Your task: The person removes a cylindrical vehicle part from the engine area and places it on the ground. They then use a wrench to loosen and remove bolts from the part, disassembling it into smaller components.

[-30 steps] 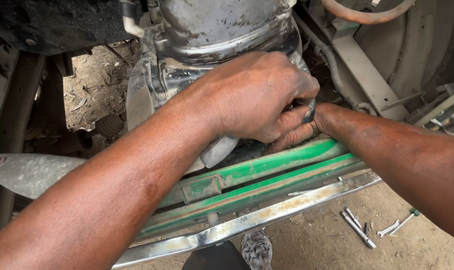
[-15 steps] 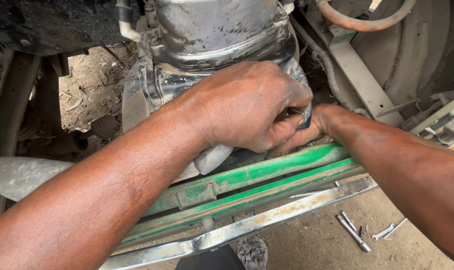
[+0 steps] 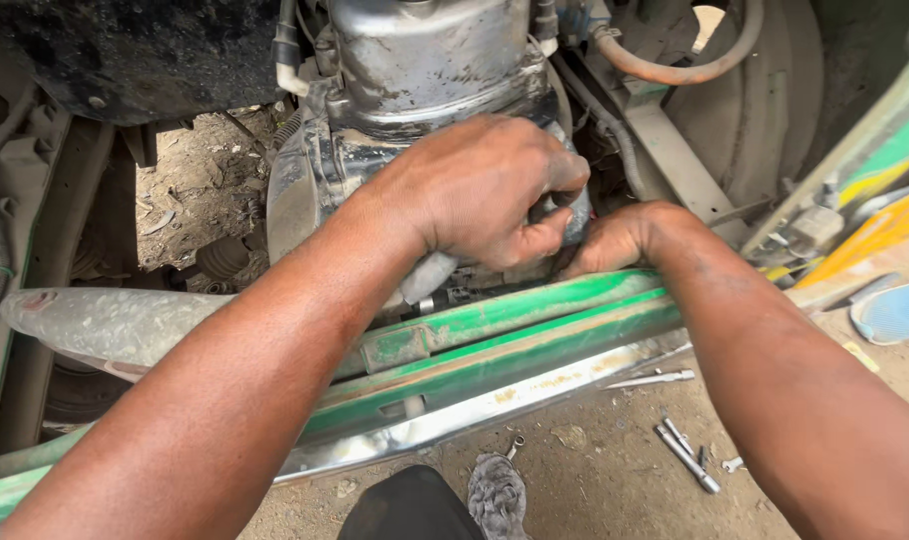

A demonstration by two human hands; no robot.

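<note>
My left hand (image 3: 480, 190) is curled over the lower right corner of a dirty grey metal engine housing (image 3: 415, 70), fingers closed on a small dark part that I cannot make out. My right hand (image 3: 620, 238) reaches in from the right, just under and behind the left one, touching the same spot; its fingers are mostly hidden. Both forearms cross above a green painted vehicle frame rail (image 3: 495, 340) with a chrome strip (image 3: 495, 405) along its lower edge.
An orange-brown hose (image 3: 675, 70) curves at the upper right. Loose metal tools (image 3: 687, 455) lie on the dirt ground at the lower right, with a long rod (image 3: 655, 379) near the chrome strip. A dark shoe (image 3: 497, 495) stands at the bottom. Green-yellow bodywork (image 3: 875, 170) is at right.
The view has shifted, so the housing and rail now sit a little lower and more to the left. Both hands stay on the same spot, the left fingers curled a bit tighter.
</note>
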